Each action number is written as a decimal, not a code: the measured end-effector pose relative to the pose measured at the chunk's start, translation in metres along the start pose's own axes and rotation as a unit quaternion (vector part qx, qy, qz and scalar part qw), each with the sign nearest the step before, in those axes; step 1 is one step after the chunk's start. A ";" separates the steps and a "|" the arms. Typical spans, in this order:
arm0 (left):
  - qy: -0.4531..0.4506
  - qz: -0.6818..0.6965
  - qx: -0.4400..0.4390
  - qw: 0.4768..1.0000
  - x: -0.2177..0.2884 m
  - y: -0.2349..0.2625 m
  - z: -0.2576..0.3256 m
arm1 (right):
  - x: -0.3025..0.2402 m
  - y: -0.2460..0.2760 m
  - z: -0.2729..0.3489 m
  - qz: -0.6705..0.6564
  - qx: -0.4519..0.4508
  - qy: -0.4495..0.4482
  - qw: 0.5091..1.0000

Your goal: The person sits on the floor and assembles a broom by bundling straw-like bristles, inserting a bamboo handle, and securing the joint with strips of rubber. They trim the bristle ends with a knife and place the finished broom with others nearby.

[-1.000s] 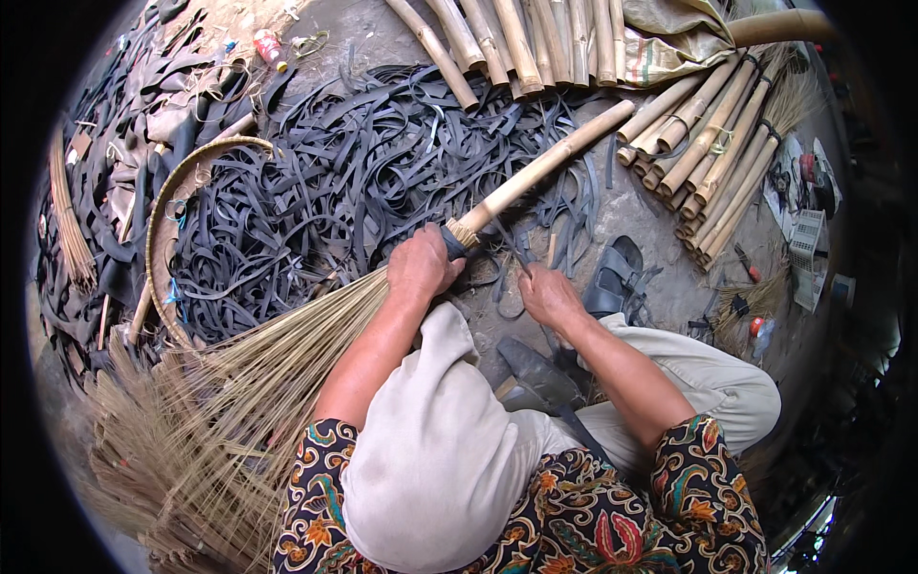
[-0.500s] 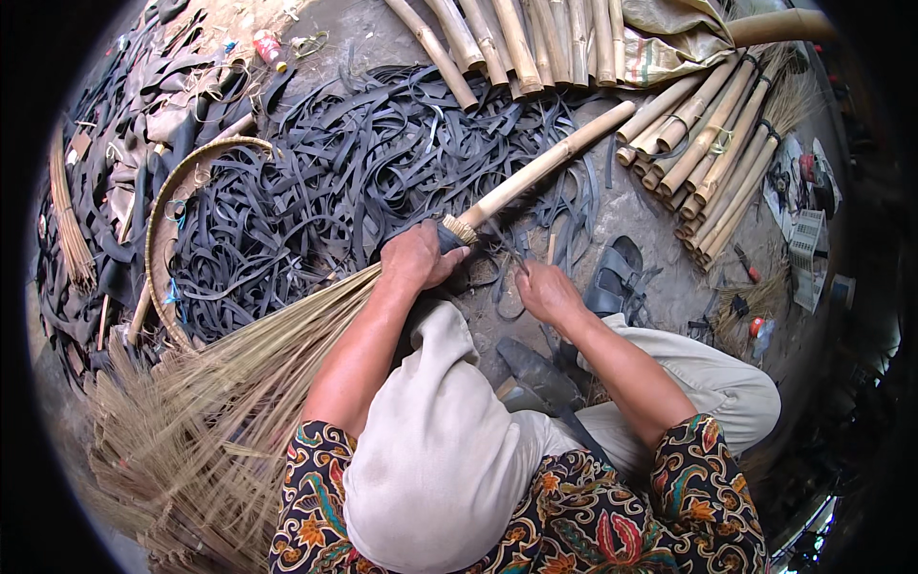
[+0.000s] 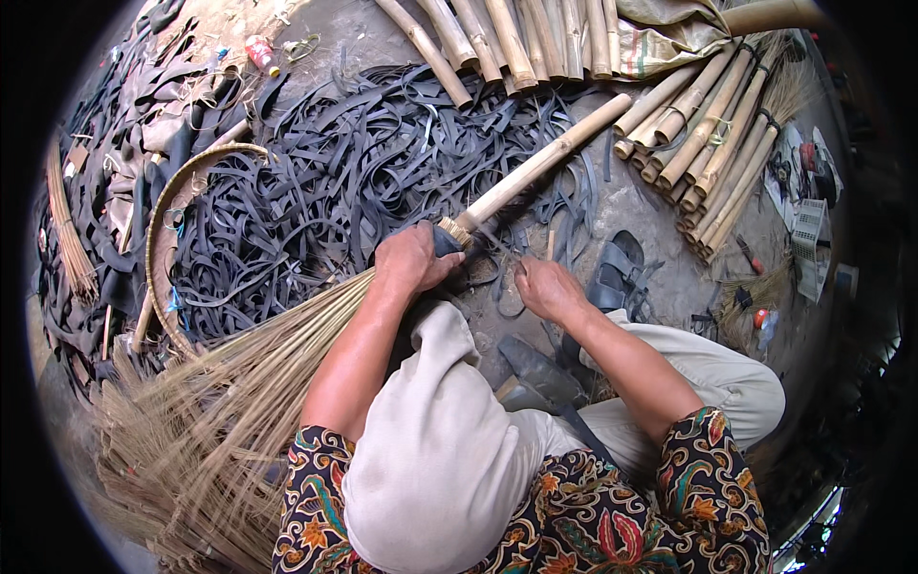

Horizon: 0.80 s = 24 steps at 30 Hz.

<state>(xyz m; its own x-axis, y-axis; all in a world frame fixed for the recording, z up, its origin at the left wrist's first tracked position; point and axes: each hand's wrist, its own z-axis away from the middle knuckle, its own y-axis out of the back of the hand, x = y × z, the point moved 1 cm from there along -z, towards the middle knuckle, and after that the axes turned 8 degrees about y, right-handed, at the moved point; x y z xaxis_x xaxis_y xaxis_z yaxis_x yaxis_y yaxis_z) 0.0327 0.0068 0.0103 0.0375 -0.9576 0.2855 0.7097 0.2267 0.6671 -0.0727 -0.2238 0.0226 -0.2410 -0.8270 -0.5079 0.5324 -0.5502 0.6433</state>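
Bare concrete floor runs under everything, littered with scraps. At far left a thin bundle of sticks lies beside a heap of dark rubber sheets, and a curved cane hoop arcs along the edge of a wide pile of black rubber strips that fills the middle ground. Low on the left, the broom's bristles fan out in a tan spray toward the rim. The broom lies slantwise across the person's lap, bristles lower left, its bamboo handle pointing up to the right over the strips. The left hand is closed around the broom's neck, where the bristles meet the handle and a dark band wraps the joint, fingers curled tight over it. The right hand sits just right of the neck, apart from the handle, fingers bent down toward a black strip on the floor; whether it pinches that strip cannot be told. Pale trousers cover the knees below, with patterned sleeves at the lower edge. Right of the hand lies a dark sandal. Along the top, bamboo poles lie side by side, and at upper right a second stack of poles slants down, with small clutter beyond it.
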 end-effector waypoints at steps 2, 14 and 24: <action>0.012 -0.011 -0.018 1.000 0.002 -0.004 0.004 | 0.001 -0.002 0.001 -0.069 0.042 -0.040 0.996; 0.009 0.017 0.123 0.992 0.004 -0.019 0.012 | -0.009 0.002 0.007 0.019 -0.031 -0.006 0.999; 0.006 -0.002 0.049 0.999 0.000 -0.008 0.011 | -0.006 0.004 0.004 -0.009 -0.015 -0.007 1.000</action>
<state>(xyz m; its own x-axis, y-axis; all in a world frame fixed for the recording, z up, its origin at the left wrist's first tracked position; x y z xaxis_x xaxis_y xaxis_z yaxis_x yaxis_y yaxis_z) 0.0189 0.0070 0.0128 0.0441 -0.9607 0.2741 0.6378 0.2382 0.7324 -0.0726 -0.2216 0.0310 -0.2617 -0.8186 -0.5113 0.5515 -0.5616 0.6169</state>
